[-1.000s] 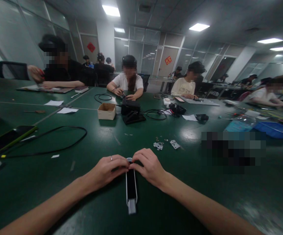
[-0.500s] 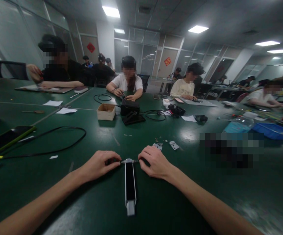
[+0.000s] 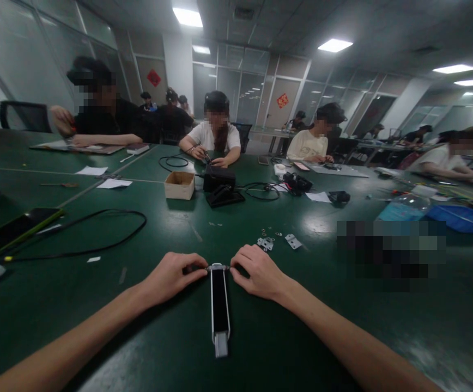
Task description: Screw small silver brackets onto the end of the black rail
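A long, narrow metal bracket [image 3: 220, 302] with a dark channel lies on the green table, a pale grey tab [image 3: 220, 345] at its near end. Across its far end runs a small metal crosspiece [image 3: 218, 267]. My left hand [image 3: 174, 279] pinches a tiny metal fastener at the crosspiece's left end, thumb and finger together. On the opposite side, my right hand [image 3: 258, 272] has its fingertips closed on the other end; the exact part there is mostly hidden. Beyond my right hand lie small metal plates [image 3: 292, 242] and several washers or nuts [image 3: 264, 234].
A phone in a green case [image 3: 19, 231] and a looped black cable [image 3: 144, 220] lie at left. Ahead stand an open box [image 3: 180, 188] and a black device [image 3: 219, 178]. At right are a bottle [image 3: 404, 208] and a blue tray [image 3: 465, 219]. Co-workers sit across the table.
My left hand has moved slightly right, closer to the bracket's far end. The gap between both hands has narrowed. The view has shifted a little.
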`<state>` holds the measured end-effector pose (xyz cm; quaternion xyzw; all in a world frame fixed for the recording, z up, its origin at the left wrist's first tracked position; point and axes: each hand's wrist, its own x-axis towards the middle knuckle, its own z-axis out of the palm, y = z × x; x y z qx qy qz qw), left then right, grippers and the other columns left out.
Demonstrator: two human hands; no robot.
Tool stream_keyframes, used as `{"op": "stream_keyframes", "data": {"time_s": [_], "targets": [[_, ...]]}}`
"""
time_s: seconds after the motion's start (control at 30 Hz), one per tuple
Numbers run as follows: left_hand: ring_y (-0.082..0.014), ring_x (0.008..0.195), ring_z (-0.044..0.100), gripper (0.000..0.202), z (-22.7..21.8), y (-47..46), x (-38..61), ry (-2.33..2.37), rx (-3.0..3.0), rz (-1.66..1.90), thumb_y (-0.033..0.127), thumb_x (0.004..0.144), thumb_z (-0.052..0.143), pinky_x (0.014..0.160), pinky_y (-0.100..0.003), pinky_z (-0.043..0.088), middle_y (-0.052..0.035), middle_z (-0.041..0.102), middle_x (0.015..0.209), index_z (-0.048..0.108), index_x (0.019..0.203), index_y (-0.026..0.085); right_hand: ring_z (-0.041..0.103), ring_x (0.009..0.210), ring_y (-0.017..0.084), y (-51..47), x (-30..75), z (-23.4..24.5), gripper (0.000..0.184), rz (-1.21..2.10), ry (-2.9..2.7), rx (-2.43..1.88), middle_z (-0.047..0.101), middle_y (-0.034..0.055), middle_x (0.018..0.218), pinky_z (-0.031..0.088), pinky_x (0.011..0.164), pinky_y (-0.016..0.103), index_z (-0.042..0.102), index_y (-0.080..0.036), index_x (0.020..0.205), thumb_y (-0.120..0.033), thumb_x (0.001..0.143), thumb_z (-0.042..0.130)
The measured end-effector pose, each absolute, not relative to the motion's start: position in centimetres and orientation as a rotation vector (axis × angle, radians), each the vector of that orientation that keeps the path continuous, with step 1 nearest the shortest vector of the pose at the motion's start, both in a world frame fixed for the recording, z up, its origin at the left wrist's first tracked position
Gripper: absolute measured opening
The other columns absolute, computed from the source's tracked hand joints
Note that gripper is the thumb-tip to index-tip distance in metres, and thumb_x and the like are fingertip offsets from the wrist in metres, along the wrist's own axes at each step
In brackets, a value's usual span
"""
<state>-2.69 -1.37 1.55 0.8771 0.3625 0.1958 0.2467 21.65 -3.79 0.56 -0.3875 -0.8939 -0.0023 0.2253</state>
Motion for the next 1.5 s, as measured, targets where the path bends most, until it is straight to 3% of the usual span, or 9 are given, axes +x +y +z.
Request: {"op": "stream_keyframes", "data": {"time_s": [0.43, 0.67, 1.03, 1.3, 1.5], "targets": [[-0.0125, 0.061, 0.056, 0.017, 1.2, -1.6, -2.2, 1.024, 2.445, 0.593, 0.026, 0.085, 0.057, 0.058, -0.023, 0.045, -0.0009, 0.064, 0.079, 0.063, 0.098, 0.017, 0.053, 0.075, 0.017, -3.2, 23.0, 2.1, 0.016, -0.14, -2.457, -1.102, 0.063, 0.0072, 0.082, 0.038, 0.068, 0.031, 0.062, -0.013, 0.085, -0.023, 0.087, 0.051], [-0.0113, 0.063, 0.053, 0.017, 1.3, -2.0, -2.3, 1.017, 2.447, 0.591, 0.021, 0.083, 0.058, 0.059, -0.022, 0.044, -0.0009, 0.062, 0.085, 0.06, 0.1, 0.017, 0.056, 0.083, 0.022, -0.8, 29.7, 3.3, 0.021, -0.359, -2.31, -1.463, 0.064, 0.0117, 0.09, 0.04, 0.072, 0.034, 0.064, -0.012, 0.092, -0.019, 0.088, 0.044], [-0.0111, 0.064, 0.053, 0.018, 1.0, -2.1, -2.2, 1.003, 2.451, 0.585, 0.019, 0.085, 0.056, 0.059, -0.022, 0.043, -0.0015, 0.062, 0.09, 0.059, 0.103, 0.018, 0.057, 0.091, 0.023, 0.4, 32.0, 1.5, 0.025, -0.104, -2.46, -1.767, 0.063, 0.0116, 0.101, 0.045, 0.079, 0.036, 0.066, -0.017, 0.104, -0.02, 0.088, 0.046], [-0.011, 0.063, 0.053, 0.019, 0.9, -2.2, -2.2, 1.007, 2.474, 0.6, 0.019, 0.084, 0.057, 0.059, -0.022, 0.043, -0.0022, 0.063, 0.092, 0.058, 0.103, 0.018, 0.058, 0.088, 0.023, 0.6, 31.2, 1.1, 0.023, -0.064, -2.416, -1.851, 0.064, 0.0111, 0.092, 0.044, 0.076, 0.034, 0.068, -0.015, 0.092, -0.022, 0.088, 0.046], [-0.0114, 0.064, 0.053, 0.019, 1.2, -2.4, -2.1, 1.008, 2.447, 0.594, 0.019, 0.084, 0.057, 0.059, -0.023, 0.044, -0.0028, 0.063, 0.093, 0.058, 0.103, 0.017, 0.061, 0.077, 0.021, 0.6, 30.6, 1.3, 0.019, 0.135, -2.302, -2.022, 0.065, 0.0093, 0.081, 0.043, 0.064, 0.028, 0.066, -0.016, 0.079, -0.028, 0.081, 0.052]]}}
